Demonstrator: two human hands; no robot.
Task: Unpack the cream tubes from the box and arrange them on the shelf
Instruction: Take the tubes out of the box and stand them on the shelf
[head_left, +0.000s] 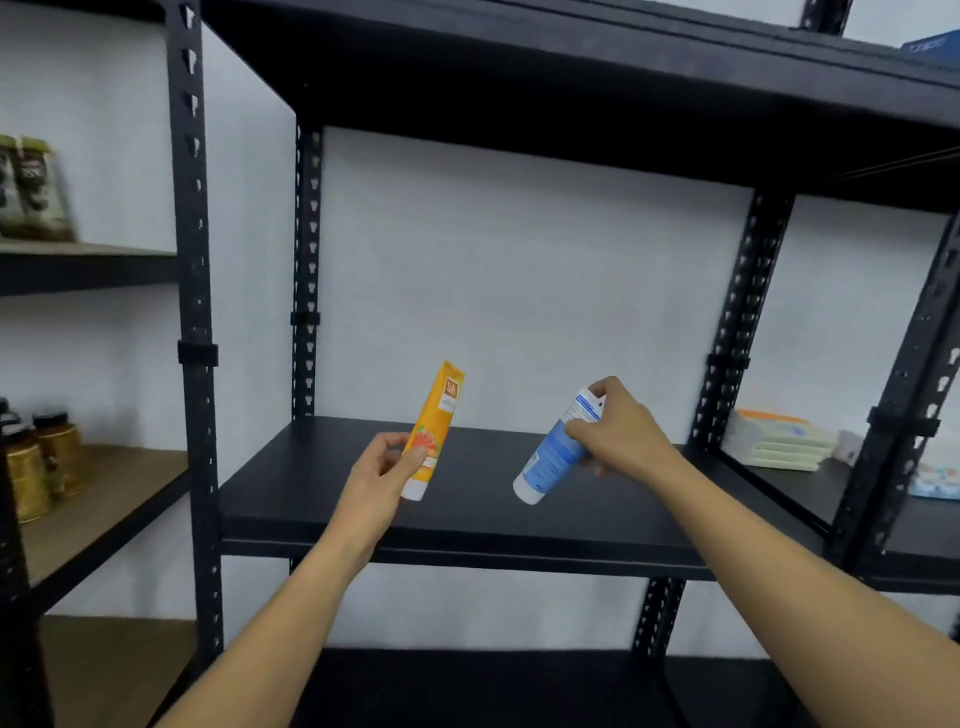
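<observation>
Left hand (382, 467) pinches an orange tube (435, 432); right hand (621, 428) grips a blue tube (558, 452).

the light is even and fairly bright, falling from the front and above; the white wall (519, 291) behind the rack reads flat and pale. the underside of the upper black shelf (519, 104) sinks into deep shadow, and the middle shelf (493, 514) shows a faint sheen along its front edge. motion blur smears the jars (31, 192) at the far left edge. the wide lens bends the uprights (195, 312) outward toward the corners. print on the orange tube (435, 431) is soft, barely legible.
</observation>
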